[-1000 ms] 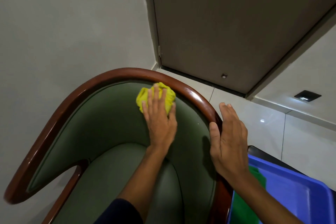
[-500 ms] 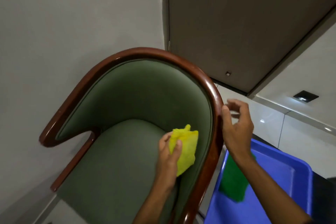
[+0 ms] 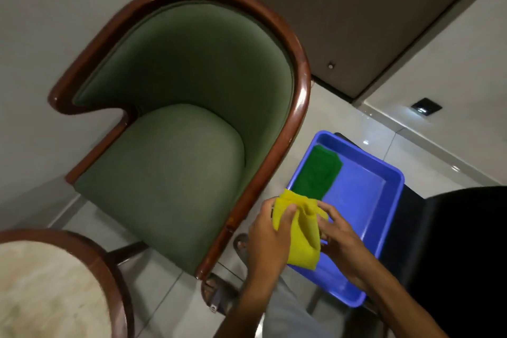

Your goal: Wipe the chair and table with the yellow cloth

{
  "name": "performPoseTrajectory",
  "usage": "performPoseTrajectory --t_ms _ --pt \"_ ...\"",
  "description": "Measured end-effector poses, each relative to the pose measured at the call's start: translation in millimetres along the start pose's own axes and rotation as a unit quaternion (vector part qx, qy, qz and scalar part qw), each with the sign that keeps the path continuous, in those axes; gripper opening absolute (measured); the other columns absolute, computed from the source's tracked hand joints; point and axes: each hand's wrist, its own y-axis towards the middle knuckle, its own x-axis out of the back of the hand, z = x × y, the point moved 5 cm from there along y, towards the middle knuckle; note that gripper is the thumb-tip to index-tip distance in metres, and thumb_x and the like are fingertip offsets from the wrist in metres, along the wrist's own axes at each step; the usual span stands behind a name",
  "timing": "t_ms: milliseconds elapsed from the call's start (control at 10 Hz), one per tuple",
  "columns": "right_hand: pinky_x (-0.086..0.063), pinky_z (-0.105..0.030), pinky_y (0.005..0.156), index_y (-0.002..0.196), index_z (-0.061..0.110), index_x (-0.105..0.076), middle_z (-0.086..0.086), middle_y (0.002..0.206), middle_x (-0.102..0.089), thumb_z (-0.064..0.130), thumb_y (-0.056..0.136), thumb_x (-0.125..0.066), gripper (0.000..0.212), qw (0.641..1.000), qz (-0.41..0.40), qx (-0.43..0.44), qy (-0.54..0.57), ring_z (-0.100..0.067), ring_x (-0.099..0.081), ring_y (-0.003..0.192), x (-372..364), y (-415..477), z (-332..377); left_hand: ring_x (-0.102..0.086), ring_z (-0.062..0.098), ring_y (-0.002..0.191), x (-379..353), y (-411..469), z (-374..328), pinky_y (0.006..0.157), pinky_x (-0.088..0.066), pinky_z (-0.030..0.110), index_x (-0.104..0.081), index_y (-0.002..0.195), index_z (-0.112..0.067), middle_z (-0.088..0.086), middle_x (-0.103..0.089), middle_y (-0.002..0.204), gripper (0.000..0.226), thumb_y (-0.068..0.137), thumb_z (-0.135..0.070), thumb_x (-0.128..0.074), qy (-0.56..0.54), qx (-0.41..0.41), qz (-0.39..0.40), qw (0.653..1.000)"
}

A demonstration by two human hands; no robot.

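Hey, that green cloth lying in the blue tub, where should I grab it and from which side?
Pinch the green cloth from above at its edge facing the tub's bare floor. It lies flat, folded, tucked against the blue tub wall on the chair side, so that wall blocks that side. Both hands currently hold the yellow cloth.

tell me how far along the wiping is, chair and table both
Done, it seems: a second ago the left hand rubbed the chair backrest with the yellow cloth; the cloth has left it now. In hand: both hands, the right hand too, hold the cloth over the blue tray, apparently refolding it. Left: the round table, untouched at lower left.
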Motion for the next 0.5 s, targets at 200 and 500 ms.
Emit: performPoseTrajectory --t_ms 200,500 --pt "-0.059 -0.036 0.064 0.121 0.036 -0.055 -0.011 0.100 -0.074 0.035 0.069 -0.083 0.059 0.990 -0.078 -0.085 -0.081 -0.024 -0.073 0.087 71.3 -43.8 -65.0 -0.066 0.026 0.097 -69.2 -52.5 52.1 0.072 -0.042 0.031 -0.046 0.112 -0.026 -0.002 -0.068 0.102 0.032 0.090 -0.045 -0.060 0.043 0.084 0.003 0.996" --pt "-0.043 -0.042 0.090 0.137 0.011 -0.038 -0.018 0.121 -0.051 0.019 0.082 -0.068 0.063 0.753 -0.239 -0.131 -0.599 -0.040 -0.053 0.114 165.6 -0.9 -128.5 -0.042 0.025 0.134 -145.6 -39.8 105.1 0.105 -0.037 0.041 -0.035 0.144 -0.025 0.002 -0.036 0.149 0.049 0.097 -0.033 -0.046 0.307 -0.054 0.235 0.921"
